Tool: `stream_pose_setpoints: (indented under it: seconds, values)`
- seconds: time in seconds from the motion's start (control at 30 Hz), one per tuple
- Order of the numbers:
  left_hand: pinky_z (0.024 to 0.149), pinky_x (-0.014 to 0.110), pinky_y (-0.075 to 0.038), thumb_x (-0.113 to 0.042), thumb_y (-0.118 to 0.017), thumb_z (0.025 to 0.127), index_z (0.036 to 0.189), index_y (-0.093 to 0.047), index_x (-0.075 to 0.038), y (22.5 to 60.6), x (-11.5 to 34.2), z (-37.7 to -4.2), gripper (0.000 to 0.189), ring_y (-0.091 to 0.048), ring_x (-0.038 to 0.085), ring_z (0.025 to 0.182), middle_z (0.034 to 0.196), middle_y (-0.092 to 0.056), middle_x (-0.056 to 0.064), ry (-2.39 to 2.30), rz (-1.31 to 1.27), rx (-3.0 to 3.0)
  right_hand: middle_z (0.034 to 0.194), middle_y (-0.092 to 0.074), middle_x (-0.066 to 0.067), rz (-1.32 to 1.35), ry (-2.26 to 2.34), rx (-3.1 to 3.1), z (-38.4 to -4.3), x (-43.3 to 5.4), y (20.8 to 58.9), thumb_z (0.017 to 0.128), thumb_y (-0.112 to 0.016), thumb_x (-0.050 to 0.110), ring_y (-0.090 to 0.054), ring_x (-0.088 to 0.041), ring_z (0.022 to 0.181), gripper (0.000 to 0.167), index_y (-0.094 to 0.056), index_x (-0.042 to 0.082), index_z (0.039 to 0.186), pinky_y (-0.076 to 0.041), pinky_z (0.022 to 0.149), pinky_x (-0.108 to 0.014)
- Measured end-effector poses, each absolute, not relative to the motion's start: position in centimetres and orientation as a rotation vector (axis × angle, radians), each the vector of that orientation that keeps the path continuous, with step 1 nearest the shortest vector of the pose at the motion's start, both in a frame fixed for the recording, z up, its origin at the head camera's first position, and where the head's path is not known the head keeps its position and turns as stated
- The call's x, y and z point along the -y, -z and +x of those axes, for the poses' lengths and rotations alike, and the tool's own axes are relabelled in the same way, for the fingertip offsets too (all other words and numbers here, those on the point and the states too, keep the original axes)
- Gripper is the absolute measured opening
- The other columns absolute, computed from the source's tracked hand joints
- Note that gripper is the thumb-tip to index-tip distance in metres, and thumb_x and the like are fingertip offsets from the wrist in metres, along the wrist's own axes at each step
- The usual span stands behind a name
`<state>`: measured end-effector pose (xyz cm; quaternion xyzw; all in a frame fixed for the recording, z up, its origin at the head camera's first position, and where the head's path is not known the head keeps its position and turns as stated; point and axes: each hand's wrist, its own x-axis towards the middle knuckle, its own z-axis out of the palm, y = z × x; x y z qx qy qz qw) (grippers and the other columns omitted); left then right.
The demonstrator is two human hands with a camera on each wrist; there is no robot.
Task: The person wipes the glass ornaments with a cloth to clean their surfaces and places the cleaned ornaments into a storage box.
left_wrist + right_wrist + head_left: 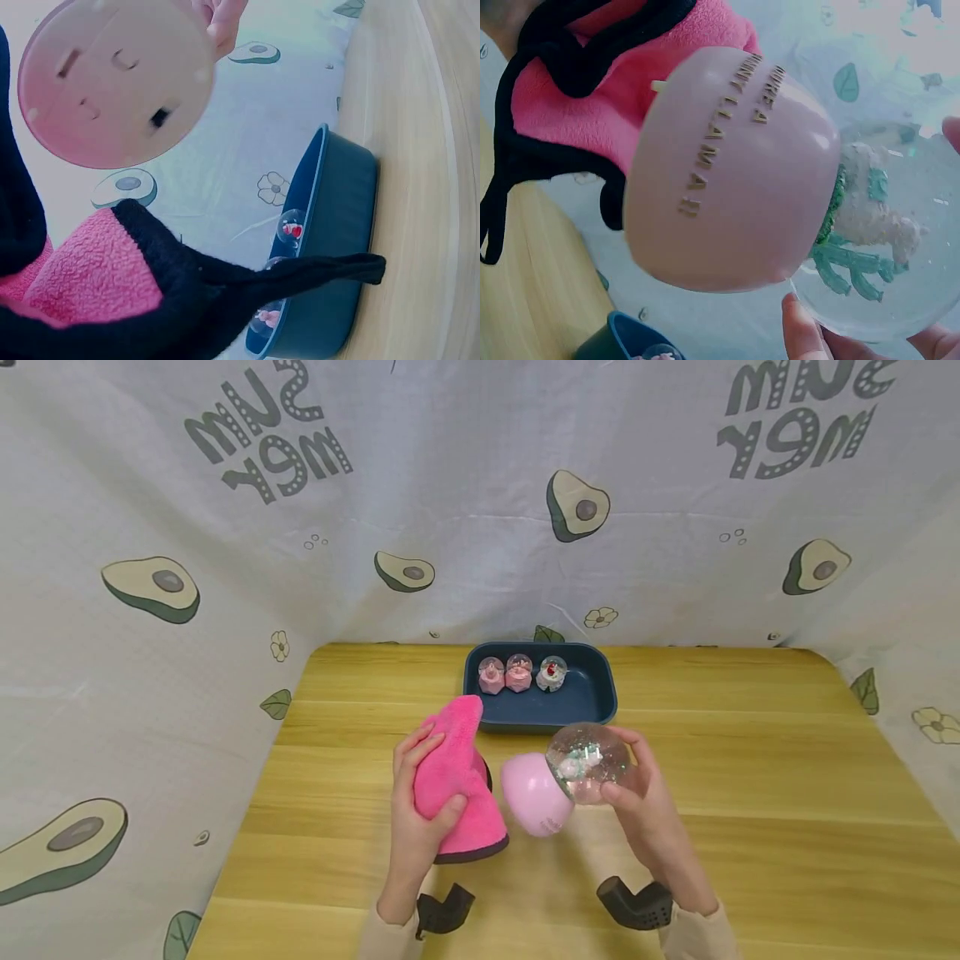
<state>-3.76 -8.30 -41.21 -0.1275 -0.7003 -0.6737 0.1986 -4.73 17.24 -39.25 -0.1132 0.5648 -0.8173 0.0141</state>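
My right hand (643, 802) grips a snow globe by its clear glass ball (588, 762), tilted so its pink base (536, 795) points left. The right wrist view shows a white llama figure (877, 214) and green cactus inside, with gold letters on the base. In my left hand (420, 797) is a bright pink plush cloth (461, 785) with a dark edge, bunched between thumb and fingers beside the base. From the left wrist, the base's flat underside (112, 90) faces the camera, and the cloth's black loop (322, 274) hangs out.
Behind the hands a dark blue tray (540, 714) stands on the wooden table (750, 760). Three small snow globes sit in it: two pink ones (518, 677) at the left and a white one (551, 677) with red inside. A curtain printed with avocados (480, 485) hangs behind.
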Motion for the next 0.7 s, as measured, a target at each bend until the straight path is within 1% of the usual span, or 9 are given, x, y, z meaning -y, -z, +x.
stream_pose_setpoints:
  seconds: [0.17,0.23,0.3,0.4,0.5,0.6,0.7]
  values:
    - [0.090,0.036,-0.050,-0.032,-0.070,0.080,0.134,-0.048,-0.009,41.4,7.6,-3.5,0.063,-0.036,0.030,0.129,0.140,-0.039,0.007,1.973,-0.333,1.929,0.127,-0.047,-0.007,-0.324,2.703,-1.622,-4.5,-16.7,39.9,0.086,-0.062,0.008,-0.054,-0.020,0.107,0.041,-0.047,0.014,0.124,-0.049,0.088,-0.029]
    - [0.089,0.037,-0.050,-0.035,-0.068,0.081,0.136,-0.046,-0.010,41.4,6.9,-3.3,0.064,-0.036,0.030,0.129,0.141,-0.039,0.007,2.020,-0.333,1.909,0.127,-0.046,-0.008,-0.363,2.748,-1.604,-4.4,-16.4,39.9,0.085,-0.062,0.007,-0.053,-0.020,0.108,0.043,-0.046,0.012,0.125,-0.050,0.088,-0.030]
    - [0.088,0.039,-0.051,-0.039,-0.067,0.082,0.137,-0.045,-0.011,41.3,6.1,-3.2,0.066,-0.036,0.030,0.129,0.142,-0.038,0.007,2.061,-0.345,1.898,0.130,-0.043,-0.011,-0.442,2.752,-1.648,-4.2,-16.0,39.6,0.083,-0.065,0.007,-0.051,-0.022,0.110,0.051,-0.043,0.010,0.128,-0.051,0.087,-0.031]
    - [0.090,0.041,-0.050,-0.042,-0.065,0.083,0.140,-0.041,-0.011,40.9,5.2,-3.1,0.069,-0.034,0.030,0.130,0.144,-0.035,0.007,2.107,-0.403,1.878,0.135,-0.038,-0.014,-0.604,2.673,-1.844,-3.8,-15.6,38.8,0.076,-0.072,0.003,-0.046,-0.026,0.115,0.068,-0.038,0.006,0.135,-0.052,0.086,-0.032]
    - [0.092,0.043,-0.049,-0.043,-0.064,0.084,0.143,-0.037,-0.012,40.5,5.1,-3.3,0.071,-0.033,0.031,0.131,0.146,-0.033,0.007,2.148,-0.466,1.882,0.137,-0.040,-0.016,-0.848,2.568,-2.034,-3.7,-15.4,38.3,0.070,-0.077,0.001,-0.043,-0.028,0.120,0.080,-0.035,-0.004,0.138,-0.050,0.089,-0.029]
    - [0.090,0.042,-0.050,-0.042,-0.062,0.086,0.146,-0.031,-0.016,40.2,5.4,-3.4,0.072,-0.035,0.032,0.128,0.145,-0.034,0.008,2.219,-0.503,1.928,0.136,-0.044,-0.019,-1.114,2.463,-2.155,-3.7,-15.2,37.9,0.068,-0.081,0.003,-0.041,-0.030,0.123,0.082,-0.037,-0.009,0.136,-0.046,0.094,-0.028]
    - [0.087,0.041,-0.051,-0.040,-0.061,0.087,0.147,-0.027,-0.021,39.6,5.9,-3.5,0.072,-0.040,0.032,0.122,0.141,-0.037,0.008,2.307,-0.525,1.990,0.135,-0.044,-0.021,-1.340,2.327,-2.247,-3.8,-15.0,37.5,0.069,-0.084,0.013,-0.041,-0.030,0.125,0.079,-0.041,-0.005,0.133,-0.045,0.094,-0.028]
